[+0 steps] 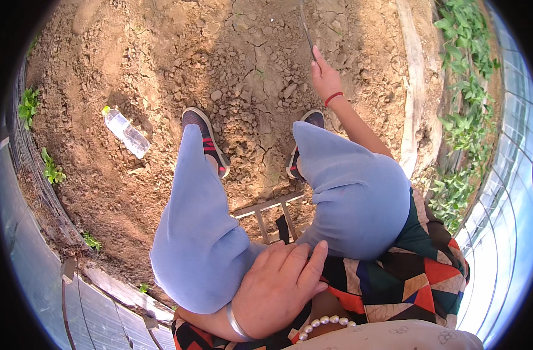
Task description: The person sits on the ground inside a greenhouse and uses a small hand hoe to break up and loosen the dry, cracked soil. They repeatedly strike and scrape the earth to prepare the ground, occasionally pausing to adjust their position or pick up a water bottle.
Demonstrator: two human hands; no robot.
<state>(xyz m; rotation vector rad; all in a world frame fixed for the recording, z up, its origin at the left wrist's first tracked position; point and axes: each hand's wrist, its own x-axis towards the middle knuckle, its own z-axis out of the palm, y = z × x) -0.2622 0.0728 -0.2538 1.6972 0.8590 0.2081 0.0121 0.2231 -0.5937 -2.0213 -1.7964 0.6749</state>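
Observation:
My right hand [326, 81], with a red cord at the wrist, reaches forward over the soil and grips the dark end of a thin rod-like tool [307, 30]. The tool's far end runs out at the top of the view. My left hand [279, 284], wearing a silver bangle, rests on my lap with nothing seen in it. Light blue cloth covers both bent knees. Between my legs, low down, shows a metal frame [266, 206], perhaps of a seat. Both dark shoes with red stripes stand on dry, cracked soil [257, 87].
A clear plastic bottle [127, 133] with a green-yellow cap lies on the soil at the left. Leafy green plants [463, 113] grow along the right edge beside a pale strip [413, 87]. Plastic sheeting curves along both sides. Small plants [29, 105] stand at the far left.

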